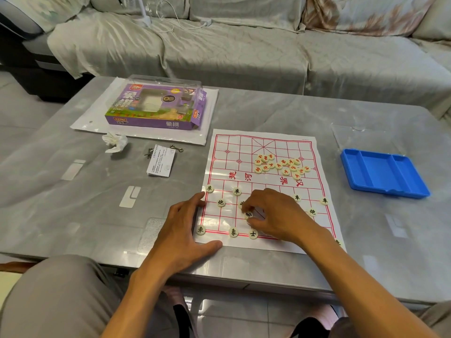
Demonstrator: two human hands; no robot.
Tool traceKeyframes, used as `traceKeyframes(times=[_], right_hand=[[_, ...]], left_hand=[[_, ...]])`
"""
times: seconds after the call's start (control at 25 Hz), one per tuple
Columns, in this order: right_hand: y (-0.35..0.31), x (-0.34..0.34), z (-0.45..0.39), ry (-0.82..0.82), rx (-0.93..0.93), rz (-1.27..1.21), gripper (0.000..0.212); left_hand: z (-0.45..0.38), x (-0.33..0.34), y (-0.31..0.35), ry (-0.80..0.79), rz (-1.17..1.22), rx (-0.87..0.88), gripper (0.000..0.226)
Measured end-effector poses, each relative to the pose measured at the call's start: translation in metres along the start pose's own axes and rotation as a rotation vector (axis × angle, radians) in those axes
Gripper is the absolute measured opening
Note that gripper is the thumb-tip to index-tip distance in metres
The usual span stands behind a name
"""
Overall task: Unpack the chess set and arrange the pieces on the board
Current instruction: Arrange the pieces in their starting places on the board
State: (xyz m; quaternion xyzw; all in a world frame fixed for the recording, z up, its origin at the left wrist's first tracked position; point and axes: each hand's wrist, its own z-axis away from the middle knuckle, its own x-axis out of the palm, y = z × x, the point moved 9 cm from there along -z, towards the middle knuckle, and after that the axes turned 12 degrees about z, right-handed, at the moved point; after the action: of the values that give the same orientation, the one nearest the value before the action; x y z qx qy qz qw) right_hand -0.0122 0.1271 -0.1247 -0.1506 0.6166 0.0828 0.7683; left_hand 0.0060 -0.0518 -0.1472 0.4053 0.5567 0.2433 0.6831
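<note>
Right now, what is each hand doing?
Left hand: open, resting flat on the board's edge.
Right hand: pinching a black piece on the board.

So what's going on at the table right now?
A person is laying out Chinese chess pieces on the paper board. The right hand pinches a black-marked piece near the board's near edge, while the left hand rests flat at its left corner. The red pieces sit heaped, unsorted, on the far half. The blue tray lies empty at right.

Home living room, shown by cloth-covered sofa (pixel 244 50), cushions (pixel 366 15), low grey coffee table (pixel 268 111), tiled floor (pixel 14 113)
</note>
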Motion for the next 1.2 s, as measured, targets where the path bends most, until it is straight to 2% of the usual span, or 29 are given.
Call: traceKeyframes(times=[0.2,0.36,0.56,0.96,1.08,1.2], right_hand=[[0.005,0.001,-0.003,-0.033,0.014,0.023,0.033],[-0.001,-0.010,0.000,0.090,0.096,-0.060,0.031],[-0.061,-0.007,-0.002,0.170,-0.080,-0.005,0.030],[-0.064,0.005,-0.009,0.130,-0.065,0.033,0.035],[-0.040,-0.006,-0.005,0.173,0.013,-0.040,0.030],[0.020,-0.021,0.003,0.230,0.231,-0.111,0.018]], left_hand=[[0.000,-0.001,0.000,-0.005,0.002,0.005,0.094],[0.000,-0.001,0.002,-0.009,0.003,0.006,0.093],[-0.001,0.002,-0.002,-0.030,0.001,0.025,0.100],[-0.001,0.001,-0.001,-0.027,-0.010,0.041,0.095],[-0.001,0.001,-0.002,-0.021,-0.015,0.021,0.097],[-0.001,0.000,-0.002,-0.018,-0.013,0.031,0.094]])
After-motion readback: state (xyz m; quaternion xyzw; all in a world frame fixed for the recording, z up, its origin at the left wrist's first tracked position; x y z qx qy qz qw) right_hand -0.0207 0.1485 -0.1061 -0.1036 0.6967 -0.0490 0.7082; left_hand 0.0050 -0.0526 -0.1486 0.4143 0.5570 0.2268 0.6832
